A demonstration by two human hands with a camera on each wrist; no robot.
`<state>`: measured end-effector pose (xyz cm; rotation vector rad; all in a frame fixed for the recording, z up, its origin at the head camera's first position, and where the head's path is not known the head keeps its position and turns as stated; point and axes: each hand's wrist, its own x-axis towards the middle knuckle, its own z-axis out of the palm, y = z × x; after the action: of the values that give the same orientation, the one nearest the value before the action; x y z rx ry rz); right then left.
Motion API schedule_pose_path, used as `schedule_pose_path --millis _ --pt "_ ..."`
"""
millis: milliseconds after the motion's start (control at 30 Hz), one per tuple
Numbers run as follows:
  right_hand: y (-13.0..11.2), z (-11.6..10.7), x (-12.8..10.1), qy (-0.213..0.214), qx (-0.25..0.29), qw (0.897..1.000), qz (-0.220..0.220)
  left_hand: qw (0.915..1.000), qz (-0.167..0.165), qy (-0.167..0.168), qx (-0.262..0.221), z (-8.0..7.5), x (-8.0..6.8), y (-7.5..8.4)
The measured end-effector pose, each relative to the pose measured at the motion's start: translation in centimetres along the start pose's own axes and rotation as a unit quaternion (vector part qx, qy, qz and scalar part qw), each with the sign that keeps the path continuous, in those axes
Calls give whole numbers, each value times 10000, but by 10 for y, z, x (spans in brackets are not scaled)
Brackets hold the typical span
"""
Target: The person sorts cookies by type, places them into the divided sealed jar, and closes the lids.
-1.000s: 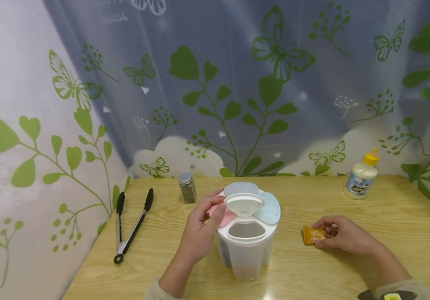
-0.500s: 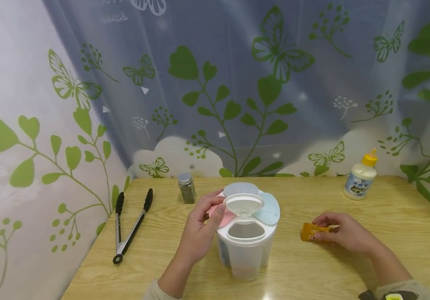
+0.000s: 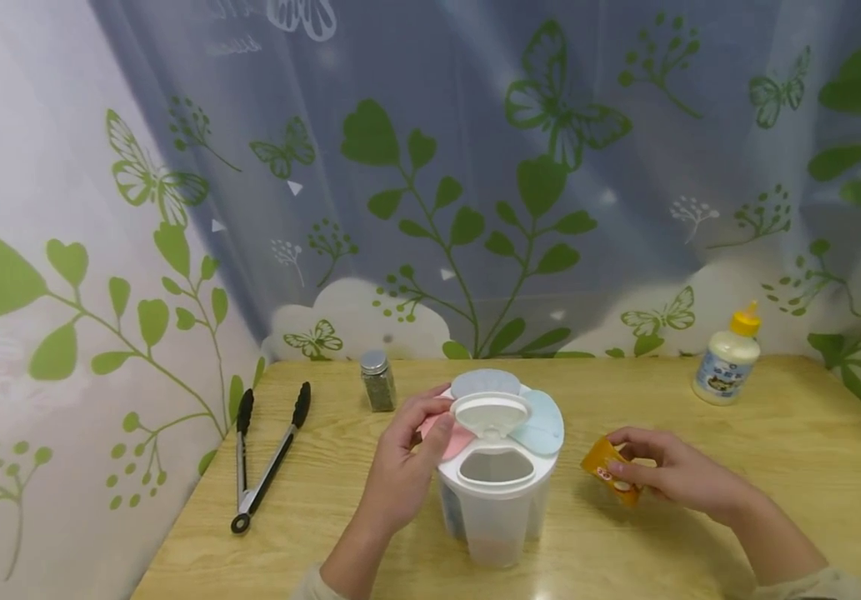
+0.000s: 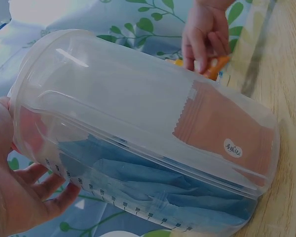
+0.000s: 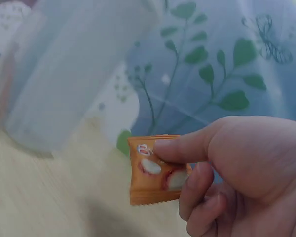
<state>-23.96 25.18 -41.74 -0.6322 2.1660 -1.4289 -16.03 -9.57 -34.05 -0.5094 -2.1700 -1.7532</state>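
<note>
- Our right hand (image 3: pixel 673 477), at the lower right of the head view, pinches an orange snack packet (image 3: pixel 610 472) between thumb and curled fingers; the right wrist view shows the thumb lying across the packet's upper face (image 5: pixel 155 169).
- The packet is lifted clear of the table (image 3: pixel 775 433) and tilted, its long axis running from upper left to lower right in the head view.
- The open compartment mouth (image 3: pixel 496 467) of the clear divided container (image 3: pixel 493 500) lies to the left of the packet in the frame, at about the same height, near but apart.
- We judge the right hand the nearer one to carry the packet leftward to that mouth.
- Our left hand (image 3: pixel 407 475) grips the container's left wall, its fingertips at the rim beside the raised white flap lid (image 3: pixel 490 412).
- The left wrist view shows sachets already inside the container (image 4: pixel 148 138).
- Farther out, tongs (image 3: pixel 265 458) lie at the left, a small spice jar (image 3: pixel 378 381) stands behind the container, and a yellow-capped bottle (image 3: pixel 730 357) stands at the upper right of the table.
</note>
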Motion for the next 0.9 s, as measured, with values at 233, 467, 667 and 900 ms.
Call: schedule_pose_path --millis 233,467,667,900 --pt "-28 5 -12 -207 799 9966 -86 9999 -13 70 77 2 -1 1" --pt "-59 11 -21 -229 1784 9835 -194 10000 56 68 46 2 0 1" --pt "-85 21 -23 -115 1944 9790 -605 10000 75 40 36 2 -1 0" --pt "-120 36 -13 242 2004 9776 -587 9999 58 71 92 2 0 0"
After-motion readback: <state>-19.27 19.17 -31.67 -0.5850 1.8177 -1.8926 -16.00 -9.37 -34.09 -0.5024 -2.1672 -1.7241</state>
